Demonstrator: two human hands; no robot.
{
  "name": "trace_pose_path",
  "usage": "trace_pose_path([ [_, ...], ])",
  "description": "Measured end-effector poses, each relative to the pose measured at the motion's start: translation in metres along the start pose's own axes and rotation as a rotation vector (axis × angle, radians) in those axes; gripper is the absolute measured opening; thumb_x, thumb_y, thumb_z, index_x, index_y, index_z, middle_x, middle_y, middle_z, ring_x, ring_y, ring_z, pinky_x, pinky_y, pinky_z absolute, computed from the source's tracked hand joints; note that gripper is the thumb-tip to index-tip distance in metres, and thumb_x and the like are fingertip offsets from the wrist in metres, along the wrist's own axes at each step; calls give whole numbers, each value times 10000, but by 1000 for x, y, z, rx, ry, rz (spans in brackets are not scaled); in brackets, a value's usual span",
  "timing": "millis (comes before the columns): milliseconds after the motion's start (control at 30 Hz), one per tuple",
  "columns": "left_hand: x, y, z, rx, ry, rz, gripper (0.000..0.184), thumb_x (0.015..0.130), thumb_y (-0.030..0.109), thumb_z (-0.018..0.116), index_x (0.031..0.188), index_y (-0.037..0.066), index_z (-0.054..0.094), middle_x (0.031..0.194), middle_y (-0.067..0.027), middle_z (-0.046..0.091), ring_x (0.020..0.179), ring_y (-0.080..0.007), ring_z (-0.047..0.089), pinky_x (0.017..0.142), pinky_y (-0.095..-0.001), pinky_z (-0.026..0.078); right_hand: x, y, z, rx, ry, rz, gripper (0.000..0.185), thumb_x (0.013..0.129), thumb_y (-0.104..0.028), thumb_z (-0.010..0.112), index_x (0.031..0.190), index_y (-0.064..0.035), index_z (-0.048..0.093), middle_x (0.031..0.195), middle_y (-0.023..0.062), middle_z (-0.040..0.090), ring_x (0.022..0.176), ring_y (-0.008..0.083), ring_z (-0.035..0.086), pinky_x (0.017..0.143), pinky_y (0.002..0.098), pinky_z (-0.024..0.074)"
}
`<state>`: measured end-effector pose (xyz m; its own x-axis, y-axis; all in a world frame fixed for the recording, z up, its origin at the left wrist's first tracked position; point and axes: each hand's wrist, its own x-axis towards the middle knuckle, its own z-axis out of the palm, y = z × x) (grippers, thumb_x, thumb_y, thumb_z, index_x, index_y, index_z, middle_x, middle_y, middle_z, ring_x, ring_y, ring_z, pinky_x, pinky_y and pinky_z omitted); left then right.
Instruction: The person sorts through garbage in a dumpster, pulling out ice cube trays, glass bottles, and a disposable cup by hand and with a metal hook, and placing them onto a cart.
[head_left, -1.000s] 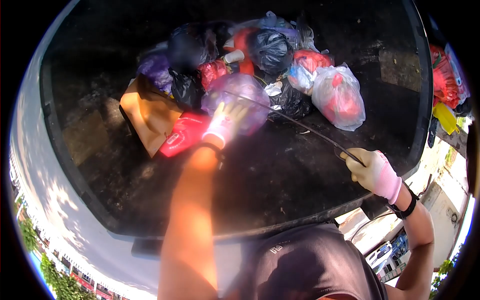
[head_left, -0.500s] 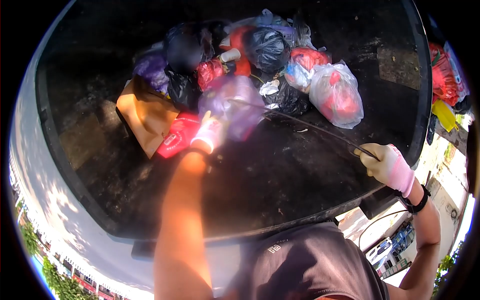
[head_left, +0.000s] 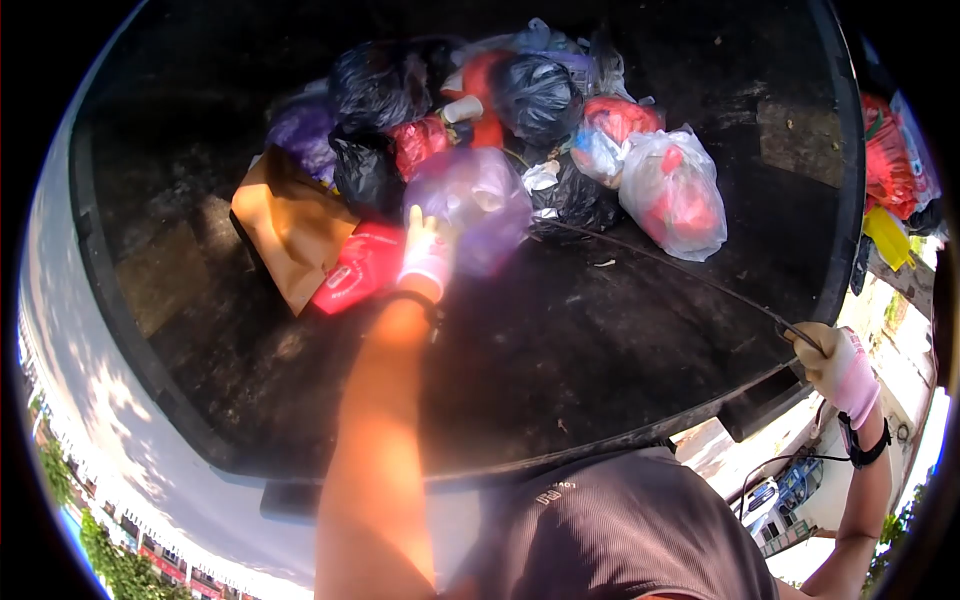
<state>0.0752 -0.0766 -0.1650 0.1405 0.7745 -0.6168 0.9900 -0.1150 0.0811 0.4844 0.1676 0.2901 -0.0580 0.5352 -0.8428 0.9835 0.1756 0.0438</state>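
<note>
A translucent purple plastic bag (head_left: 480,205) lies at the front of a heap of rubbish bags. My left hand (head_left: 430,248), in a white-and-pink glove, touches the bag's left side with its fingers stretched forward. Beside that hand are a red bag (head_left: 362,268) with white print and a brown paper bag (head_left: 290,225). My right hand (head_left: 838,372), gloved the same way, is closed around the end of a thin dark metal rod (head_left: 690,275). The rod slants up and left towards the heap; its far tip is hard to make out near the purple bag.
Behind are black bags (head_left: 540,100), a white cup (head_left: 462,109) and a clear bag with red contents (head_left: 675,195). All rest on a dark, dirty bed (head_left: 560,370) with a raised rim. More bags (head_left: 888,160) hang outside at the right.
My right hand has moved right and down, drawing the rod away from over the purple bag. My left hand has shifted slightly right, still at the bag.
</note>
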Motion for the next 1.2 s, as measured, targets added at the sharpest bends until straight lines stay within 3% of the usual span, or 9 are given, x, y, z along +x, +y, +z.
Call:
trace_pose_path([
  [267,7,-3,-6,-153,-203,-195,452,986,201,624,1437,189,655,1290,-92,750,1308,-300,636,1243,-594,283,-17,21,5,288,118,254,329,951,-35,653,1254,72,725,864,84,713,687,106,586,614,271,507],
  [367,14,14,-14,-163,-186,-171,532,966,215,631,1490,123,628,1396,-98,709,1360,-292,616,1279,-591,239,-16,47,8,346,122,141,330,973,-43,644,1277,59,722,887,46,716,703,79,560,593,263,481],
  [500,17,36,12,-104,-90,3,469,949,275,628,1397,161,710,1467,-97,662,1513,-310,455,1303,-591,183,-27,11,-1,554,200,315,295,1038,-131,622,1259,24,739,714,-1,615,560,44,501,487,233,377],
  [600,19,54,-5,-218,-201,34,374,945,297,620,1268,207,787,1491,-95,652,1559,-340,400,1306,-599,169,-27,20,5,574,288,267,342,1082,-211,576,1286,24,719,626,10,586,431,49,444,421,226,328],
  [700,32,72,-14,-503,-338,-66,364,963,292,599,1255,180,785,1472,-135,671,1539,-360,450,1289,-542,264,-21,22,8,603,310,219,341,1089,-216,574,1280,29,716,613,22,589,402,64,445,401,240,332],
  [833,35,86,-81,-808,-332,-159,463,997,308,604,1373,62,716,1439,-184,681,1332,-378,653,1126,-474,517,-17,-3,12,576,258,211,319,1079,-212,587,1252,16,728,620,21,593,413,62,439,409,245,321],
  [1067,105,130,-111,-1210,-148,-324,291,926,193,639,1163,136,799,1307,-174,742,1250,-380,692,1084,-443,545,-10,-48,9,575,134,111,317,1055,-205,582,1213,15,745,632,19,606,429,62,458,429,240,343],
  [1167,99,150,-171,-1322,-91,-153,282,917,185,651,1146,104,795,1203,-214,761,1171,-423,714,997,-461,578,3,-67,7,551,156,54,323,1058,-214,583,1220,14,745,636,15,607,439,60,467,436,240,349],
  [1200,132,185,-148,-1163,-3,17,281,915,179,661,1150,102,795,1227,-216,753,1199,-413,706,1007,-456,572,11,-80,4,532,170,45,328,1059,-220,585,1224,14,745,637,13,606,446,59,471,440,240,351],
])
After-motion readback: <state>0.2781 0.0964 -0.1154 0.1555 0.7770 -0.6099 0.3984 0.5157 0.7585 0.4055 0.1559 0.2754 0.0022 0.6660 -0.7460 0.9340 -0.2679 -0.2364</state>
